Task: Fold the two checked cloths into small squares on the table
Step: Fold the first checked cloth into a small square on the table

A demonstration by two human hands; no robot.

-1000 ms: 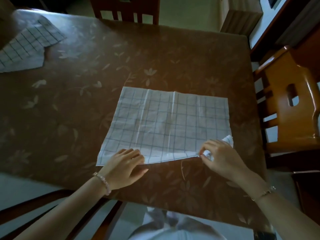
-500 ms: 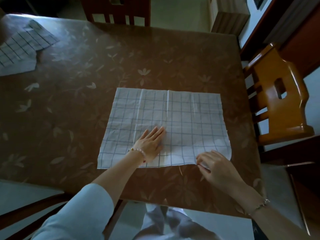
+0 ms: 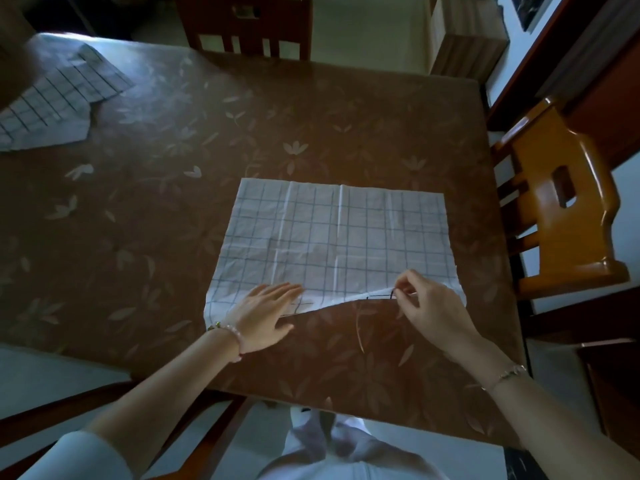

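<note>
- Two hands work at the near edge of the table (image 3: 346, 133). The left hand (image 3: 263, 317) lies flat with its fingers straight and spread, pressing the near-left part of the spread checked cloth (image 3: 339, 237), wrist over bare table.
- Opposite it, the right hand (image 3: 429, 306) pinches the cloth's near hem, toward the near-right corner, between thumb and fingertips. That stretch of hem is raised off the table. The light is dim: possibly one layer in the pinch, cannot confirm.
- The cloth lies open and flat, right of the table's middle, with old crease lines running near to far.
- Judgement: the first fold is starting. It is best done by taking the near-left corner too, lifting both evenly, carrying the hem to the far edge, matching the check lines, then smoothing the crease outward.
- The second checked cloth (image 3: 59, 102) sits at the far-left corner, loosely doubled over and not a small square.
- A dark chair (image 3: 242, 26) stands beyond the far edge and an orange chair (image 3: 561, 209) at the right edge.
</note>
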